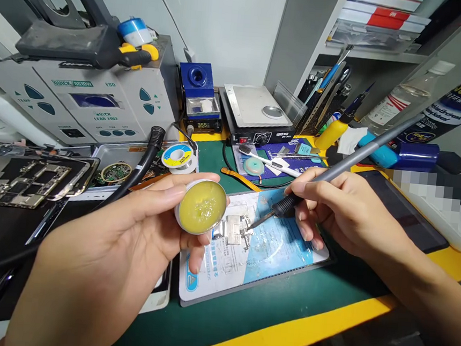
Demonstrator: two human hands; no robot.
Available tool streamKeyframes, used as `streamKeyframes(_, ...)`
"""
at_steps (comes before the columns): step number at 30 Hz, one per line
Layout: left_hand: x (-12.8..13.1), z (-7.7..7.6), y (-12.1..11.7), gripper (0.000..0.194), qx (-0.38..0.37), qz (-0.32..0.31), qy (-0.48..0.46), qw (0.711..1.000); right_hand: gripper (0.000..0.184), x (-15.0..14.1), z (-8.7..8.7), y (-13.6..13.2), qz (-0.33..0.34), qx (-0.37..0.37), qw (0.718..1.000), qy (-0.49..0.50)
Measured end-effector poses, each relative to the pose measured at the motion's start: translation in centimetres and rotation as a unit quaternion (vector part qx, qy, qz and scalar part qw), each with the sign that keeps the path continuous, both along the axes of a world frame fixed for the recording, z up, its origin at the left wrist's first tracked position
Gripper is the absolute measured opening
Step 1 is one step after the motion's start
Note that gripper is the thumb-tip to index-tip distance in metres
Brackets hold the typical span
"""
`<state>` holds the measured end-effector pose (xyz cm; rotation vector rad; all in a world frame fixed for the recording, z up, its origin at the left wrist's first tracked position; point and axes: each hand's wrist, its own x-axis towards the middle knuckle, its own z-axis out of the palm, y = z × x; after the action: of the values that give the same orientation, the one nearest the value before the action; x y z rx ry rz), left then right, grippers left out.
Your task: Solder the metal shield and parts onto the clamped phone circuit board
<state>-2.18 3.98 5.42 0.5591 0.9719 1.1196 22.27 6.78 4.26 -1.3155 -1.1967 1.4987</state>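
My left hand [128, 234] is closed around a small round tin of yellow paste [202, 207], its open face tilted toward me. In my right hand [332, 209] is a soldering iron [347, 159], gripped like a pen near its black ribbed collar. Its dark tip points down and left, at a small silvery flex-cable part [234, 230]; whether the tip touches it I cannot tell. That part lies on a white and blue printed pad [276, 252], partly hidden behind the tin and my left fingers.
A hot-air station [84, 95] stands at the left, its black hose [145, 157] crossing forward. Behind the pad are a solder spool [178, 159], a soldering station [199, 105], a heating plate [256, 108] and a toothbrush [272, 161]. Bottles, including a yellow one [334, 133], stand right.
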Motion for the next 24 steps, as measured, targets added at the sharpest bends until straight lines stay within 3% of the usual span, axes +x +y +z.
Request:
streamKeyframes(3,-0.16,-0.11,-0.09,0.028,0.015,-0.015,0.05,0.999,0.014,-0.04,0.13,-0.07,-0.009,-0.006,1.0,0.005)
streamKeyframes(10,-0.09,-0.66,-0.14,0.031,0.054,0.002,0.06,0.997,0.019,-0.08,0.2,0.03,-0.004,-0.015,1.0,0.001)
streamKeyframes(15,-0.2,-0.66,-0.35,0.036,0.028,-0.02,0.063,0.997,0.017,-0.22,0.1,0.06,-0.009,-0.014,1.0,0.005)
streamKeyframes(20,-0.05,-0.08,-0.55,0.033,0.02,-0.028,0.065,0.997,0.027,-0.12,0.3,0.3,-0.001,-0.021,0.999,0.038)
streamKeyframes(24,0.08,-0.09,-0.43,0.027,0.029,-0.031,0.058,0.997,0.011,0.14,0.5,0.21,-0.003,-0.011,0.999,0.053)
